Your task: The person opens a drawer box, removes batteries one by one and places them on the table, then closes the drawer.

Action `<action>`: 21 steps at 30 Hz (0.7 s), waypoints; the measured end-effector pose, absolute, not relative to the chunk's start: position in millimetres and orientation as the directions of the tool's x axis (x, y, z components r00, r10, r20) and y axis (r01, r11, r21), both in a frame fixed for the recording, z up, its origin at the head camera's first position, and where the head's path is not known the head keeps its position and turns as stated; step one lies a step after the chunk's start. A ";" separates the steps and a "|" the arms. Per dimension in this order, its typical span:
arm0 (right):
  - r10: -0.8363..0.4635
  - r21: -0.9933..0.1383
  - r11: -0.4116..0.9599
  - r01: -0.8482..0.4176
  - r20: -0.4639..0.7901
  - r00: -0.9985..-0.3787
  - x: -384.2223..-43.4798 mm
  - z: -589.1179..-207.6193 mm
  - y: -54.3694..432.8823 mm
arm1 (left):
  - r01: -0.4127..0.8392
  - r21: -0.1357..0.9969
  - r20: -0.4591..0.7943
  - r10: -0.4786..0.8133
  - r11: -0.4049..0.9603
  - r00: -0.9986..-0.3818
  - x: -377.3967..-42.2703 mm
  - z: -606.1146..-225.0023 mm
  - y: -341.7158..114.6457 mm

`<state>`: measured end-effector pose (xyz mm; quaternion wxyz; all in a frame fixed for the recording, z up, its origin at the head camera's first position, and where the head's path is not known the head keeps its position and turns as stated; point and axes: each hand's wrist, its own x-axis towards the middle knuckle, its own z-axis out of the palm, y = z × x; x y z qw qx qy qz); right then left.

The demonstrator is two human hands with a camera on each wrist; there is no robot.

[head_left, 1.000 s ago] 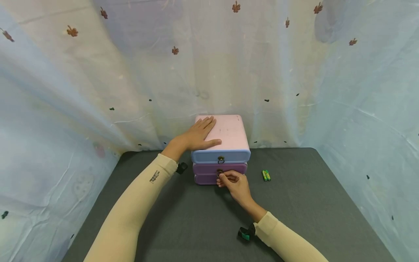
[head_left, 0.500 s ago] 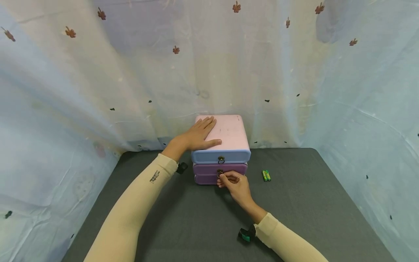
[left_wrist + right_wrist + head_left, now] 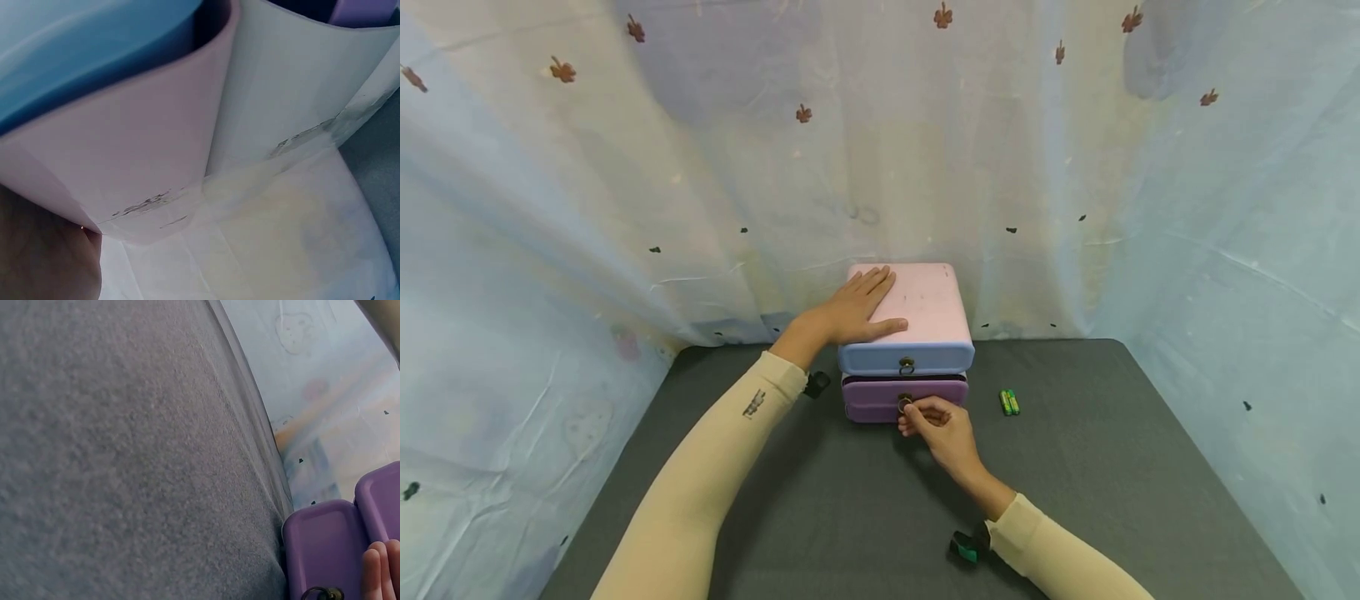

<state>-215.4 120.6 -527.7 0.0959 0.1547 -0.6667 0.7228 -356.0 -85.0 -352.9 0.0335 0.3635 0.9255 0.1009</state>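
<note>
Left hand (image 3: pixel 856 315) lies flat, touching the pink box (image 3: pixel 928 304), while the right hand (image 3: pixel 946 429) pinches the ring pull (image 3: pixel 904 402) of the upper purple drawer (image 3: pixel 868 394), right below the blue drawer (image 3: pixel 871 360). That purple one stands slightly out (contents hidden from us), and two green batteries (image 3: pixel 1010 402) sit side by side on the counter (image 3: pixel 1075 475), rightward.

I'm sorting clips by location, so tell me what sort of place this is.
Probably a small staged tabletop work area: patterned sheeting hangs behind and along both sides of a dark grey table, which bears a small drawer unit and two green batteries.
</note>
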 end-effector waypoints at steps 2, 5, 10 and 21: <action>-0.073 -0.935 -0.091 -0.344 0.351 -0.934 -213.6 -527.4 120.9 | 0.665 0.211 0.012 0.678 0.717 -0.735 -356.2 -353.2 -85.0; -0.087 -0.936 -0.089 -0.341 0.348 -0.933 -210.6 -526.7 121.4 | 0.663 0.213 0.011 0.677 0.718 -0.736 -356.6 -353.3 -85.3; -0.112 -0.936 -0.096 -0.340 0.350 -0.930 -205.8 -525.8 121.8 | 0.663 0.210 0.013 0.676 0.718 -0.736 -357.7 -353.6 -85.9; -0.130 -0.937 -0.085 -0.339 0.348 -0.929 -195.8 -527.8 122.1 | 0.671 0.212 0.018 0.684 0.710 -0.730 -357.5 -353.3 -85.7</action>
